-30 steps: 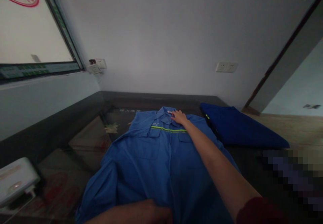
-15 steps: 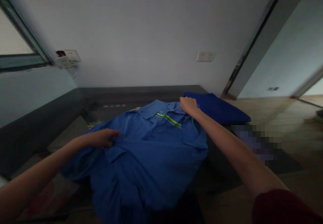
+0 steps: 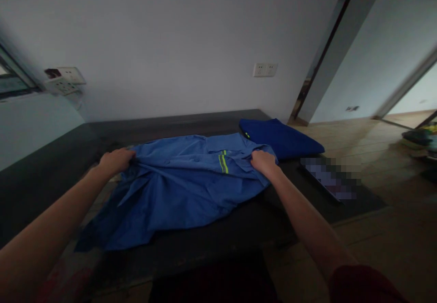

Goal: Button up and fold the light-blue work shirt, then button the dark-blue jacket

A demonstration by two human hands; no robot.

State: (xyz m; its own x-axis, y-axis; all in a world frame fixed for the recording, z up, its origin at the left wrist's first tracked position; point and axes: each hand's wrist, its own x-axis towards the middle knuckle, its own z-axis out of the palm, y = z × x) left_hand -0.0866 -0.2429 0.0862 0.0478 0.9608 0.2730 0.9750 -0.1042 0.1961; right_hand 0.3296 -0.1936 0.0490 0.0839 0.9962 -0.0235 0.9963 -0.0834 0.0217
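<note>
A blue work jacket (image 3: pixel 191 189) with a button front and yellow-green stripes is stretched sideways over the dark table (image 3: pixel 211 239). My left hand (image 3: pixel 118 159) is closed on its left end, where the cloth bunches into folds. At the other end, by the collar, my right hand (image 3: pixel 264 161) grips the fabric. Between the two hands the button edge runs nearly straight, and the lower part of the jacket drapes toward me in loose creases.
Behind my right hand lies a folded dark-blue garment (image 3: pixel 282 139). A flat, pixelated object (image 3: pixel 329 180) rests to its right. Wall sockets (image 3: pixel 265 70) sit above the table's back edge, and a power strip (image 3: pixel 63 84) is on the left.
My left hand has moved left and up, and my right hand slightly down. The jacket has turned from collar-away to lying sideways, pulled out between both hands. The view has shifted a little.
</note>
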